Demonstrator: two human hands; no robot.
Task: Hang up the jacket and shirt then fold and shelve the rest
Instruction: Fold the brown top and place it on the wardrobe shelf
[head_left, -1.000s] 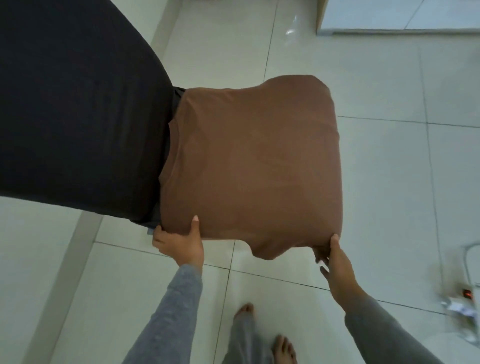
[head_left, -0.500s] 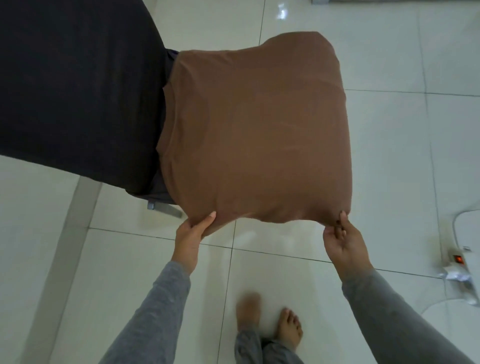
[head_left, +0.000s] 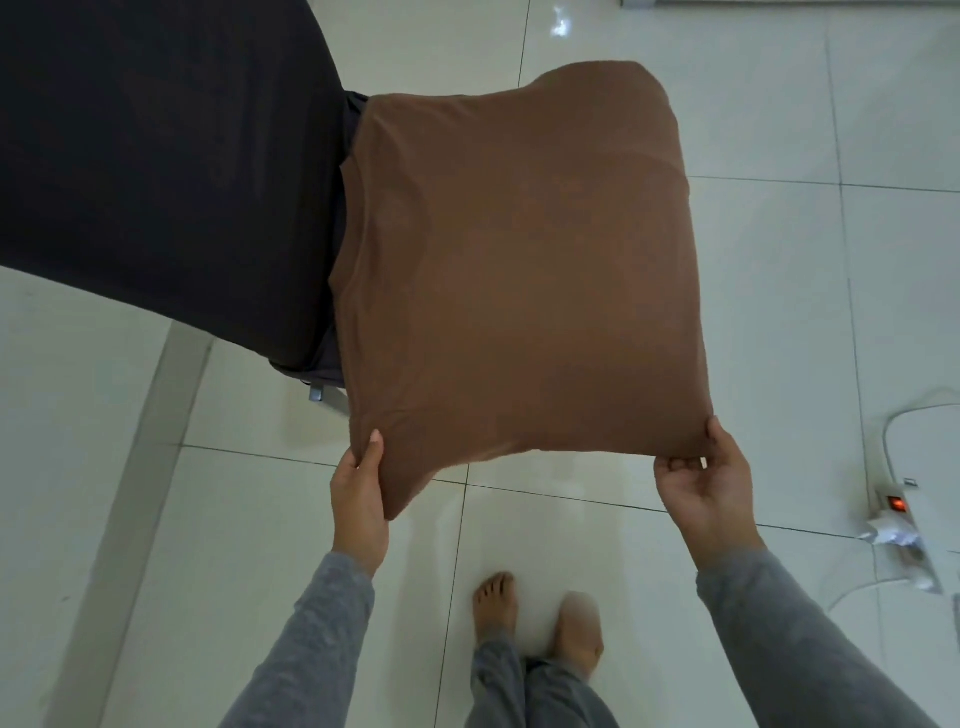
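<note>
While left grip (head_left: 358, 493) pinches near-left corner and right grip (head_left: 711, 483) near-right corner, brown folded cloth garment (head_left: 519, 270) stretches away from person above white tiled floor (head_left: 779, 312), left edge beside black draped surface (head_left: 156, 182); both grips equally near.

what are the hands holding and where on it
The brown garment: left hand grips its near left corner, right hand pinches its near right corner.
</note>
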